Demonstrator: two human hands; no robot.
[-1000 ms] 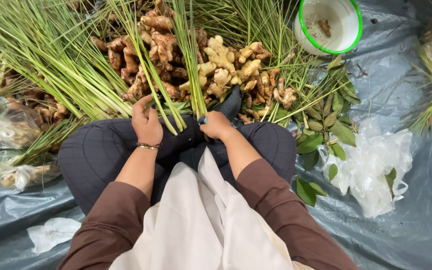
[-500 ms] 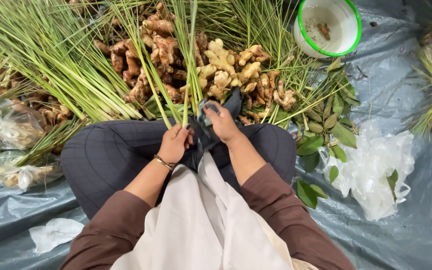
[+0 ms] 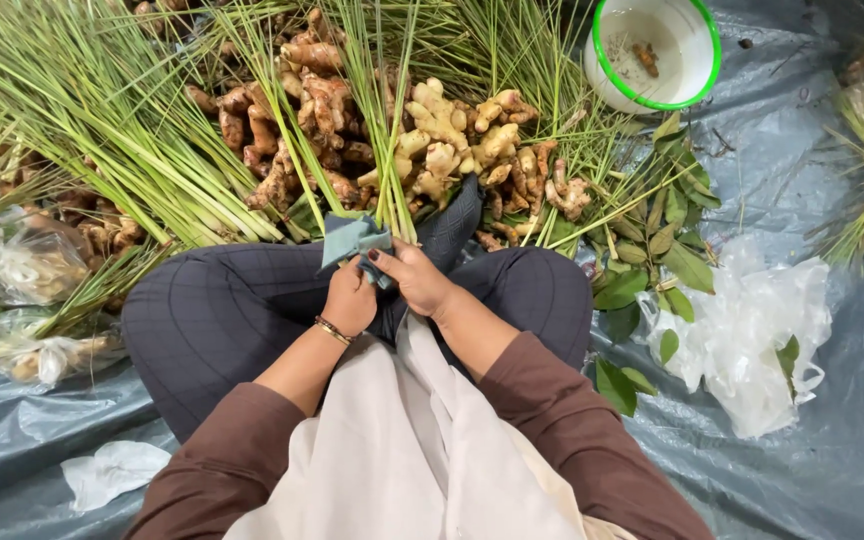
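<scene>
Grey tarp [image 3: 812,470], folded green leaf [image 3: 350,240] (lemongrass beside) between both hands.

Small bundle of lemongrass stalks [image 3: 384,130], green, standing upright over the lap, base wrapped in a grey-green leaf strip [image 3: 352,238], ends crumpled

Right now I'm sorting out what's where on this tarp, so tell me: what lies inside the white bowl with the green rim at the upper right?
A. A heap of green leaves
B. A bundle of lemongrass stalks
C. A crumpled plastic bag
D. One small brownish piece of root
D: the white bowl holds only one small brownish root piece, while the loose green leaves lie on the grey tarp below it.
</scene>
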